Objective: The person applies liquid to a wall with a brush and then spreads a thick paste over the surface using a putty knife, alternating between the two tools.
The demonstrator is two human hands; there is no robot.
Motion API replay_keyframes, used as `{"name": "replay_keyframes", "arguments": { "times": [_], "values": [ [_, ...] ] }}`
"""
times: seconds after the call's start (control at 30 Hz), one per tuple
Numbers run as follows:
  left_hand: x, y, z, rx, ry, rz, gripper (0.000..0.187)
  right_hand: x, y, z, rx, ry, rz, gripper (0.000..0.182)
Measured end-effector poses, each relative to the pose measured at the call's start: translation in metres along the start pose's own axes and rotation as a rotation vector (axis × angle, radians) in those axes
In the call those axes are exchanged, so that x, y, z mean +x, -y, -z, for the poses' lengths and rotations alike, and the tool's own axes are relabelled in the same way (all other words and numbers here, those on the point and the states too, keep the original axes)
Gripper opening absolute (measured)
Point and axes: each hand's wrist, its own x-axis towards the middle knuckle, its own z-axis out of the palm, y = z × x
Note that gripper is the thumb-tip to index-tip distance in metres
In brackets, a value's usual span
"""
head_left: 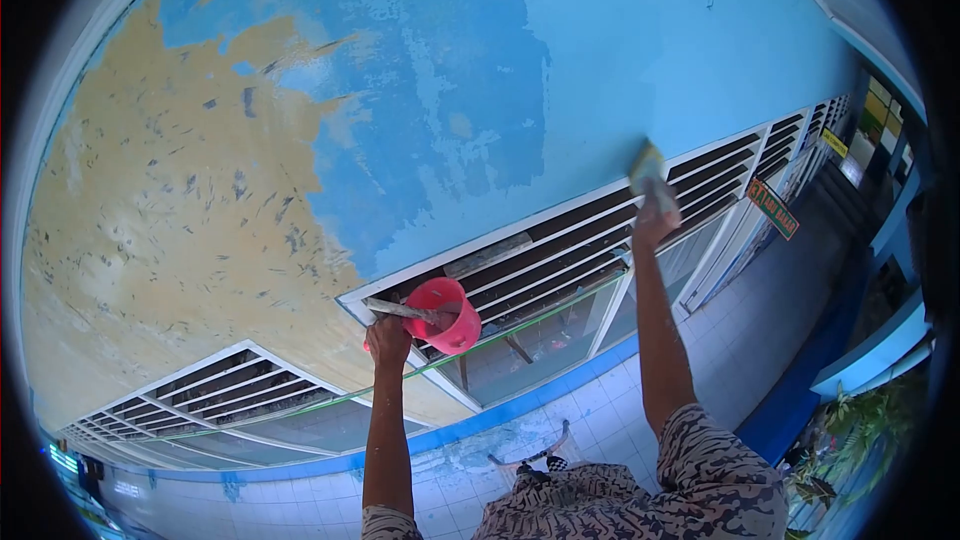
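Observation:
My left hand (390, 338) is closed at the side of a small pink bucket (458, 335), which it holds up tilted in front of the window. A paint-smeared stick (400, 311) lies across the bucket's rim, one end inside, the other above my fingers. My right hand (657, 212) reaches up and grips what looks like a wide paintbrush (648, 162), blurred by motion. The brush is at the lower part of the light blue wall (640, 50), just above the louvres. Its handle is mostly hidden by my fingers.
Bare tan patches (180, 160) with dark marks cover the wall's left side. Slatted louvres (590, 250) run beneath the painted area. A green cord (530, 318) crosses the windows. An orange-edged sign (773, 208) juts out at right. Pale floor tiles (590, 410) and plants (860, 440) are below.

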Motion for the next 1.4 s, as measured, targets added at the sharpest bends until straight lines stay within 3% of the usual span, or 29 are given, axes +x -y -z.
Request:
{"name": "replay_keyframes", "arguments": {
  "times": [0.03,0.07,0.2,0.27,0.3,0.33,0.4,0.43,0.47,0.53,0.6,0.67,0.73,0.83,0.87,0.9,0.93,0.97,1.07,1.13,1.2,1.3,1.37,1.4],
  "values": [
    [0.003,-0.006,0.006,-0.018,-0.042,0.003,0.045,-0.030,0.024,-0.019,0.115,0.005,-0.014,0.014],
    [0.005,-0.010,0.010,-0.021,-0.041,-0.002,0.045,-0.054,0.073,-0.026,-0.018,0.120,0.047,0.017],
    [0.002,-0.009,0.007,0.044,-0.040,0.050,0.054,-0.102,0.183,-0.031,0.234,0.776,-0.011,0.018],
    [0.002,0.000,0.007,0.079,0.014,-0.004,0.061,-0.104,0.167,-0.029,-0.056,0.748,0.041,0.018],
    [-0.001,0.013,-0.003,0.106,0.054,-0.034,0.062,-0.078,0.155,-0.039,0.143,0.504,0.241,0.017],
    [-0.002,0.014,-0.003,0.107,0.063,-0.028,0.062,-0.080,0.121,-0.043,0.326,0.331,-0.132,0.015],
    [-0.002,0.007,0.000,0.036,0.034,0.010,0.062,-0.027,0.105,-0.043,0.023,0.151,-0.149,0.014],
    [-0.003,0.005,0.001,-0.013,0.036,0.051,0.062,-0.006,0.101,-0.045,0.062,0.025,-0.192,0.013],
    [-0.002,0.008,-0.002,-0.045,0.082,0.076,0.061,0.010,0.095,-0.049,-0.041,-0.073,-0.015,0.012],
    [-0.002,0.002,0.004,-0.057,0.158,0.143,0.064,0.022,0.113,-0.062,-0.071,-0.057,0.011,0.014],
    [-0.001,-0.009,0.009,-0.083,0.081,0.156,0.055,0.003,0.156,-0.079,-0.299,0.134,0.424,0.019],
    [-0.002,-0.007,0.007,-0.101,0.015,0.173,0.047,-0.040,0.200,-0.098,-0.006,0.346,0.410,0.025],
    [-0.004,0.000,0.001,-0.014,0.070,0.102,0.022,-0.072,0.232,-0.101,0.183,0.668,0.402,0.025],
    [-0.003,-0.002,0.001,-0.033,-0.034,0.083,0.009,-0.057,0.246,-0.114,0.296,0.766,0.405,0.023],
    [-0.003,-0.002,0.002,-0.028,-0.032,0.091,0.009,-0.045,0.228,-0.128,0.419,0.619,0.442,0.021],
    [-0.004,-0.001,0.001,-0.027,0.041,0.118,0.027,-0.025,0.218,-0.134,0.457,0.641,0.221,0.018],
    [-0.004,-0.002,0.000,-0.026,0.113,0.146,0.053,-0.007,0.220,-0.136,0.425,0.599,-0.184,0.015],
    [-0.004,-0.008,0.004,-0.046,0.089,0.173,0.036,0.020,0.219,-0.144,0.410,0.484,-0.136,0.015],
    [-0.005,-0.006,0.000,-0.038,0.151,0.203,0.024,0.074,0.229,-0.170,0.476,0.327,-0.079,0.016],
    [-0.004,-0.013,0.007,-0.060,0.108,0.228,0.014,0.090,0.245,-0.187,0.269,-0.027,0.177,0.023],
    [-0.004,-0.010,0.003,-0.028,0.096,0.198,0.014,0.077,0.274,-0.201,0.051,0.101,0.558,0.027],
    [-0.004,-0.014,0.005,-0.047,0.100,0.223,0.014,0.003,0.307,-0.212,0.029,0.536,0.961,0.024],
    [-0.001,-0.008,0.003,-0.046,0.146,0.238,0.017,-0.037,0.314,-0.203,0.221,0.942,1.127,0.023],
    [-0.001,-0.007,-0.002,-0.037,0.168,0.240,0.018,-0.038,0.323,-0.195,0.279,1.240,1.062,0.018]
  ]
}}
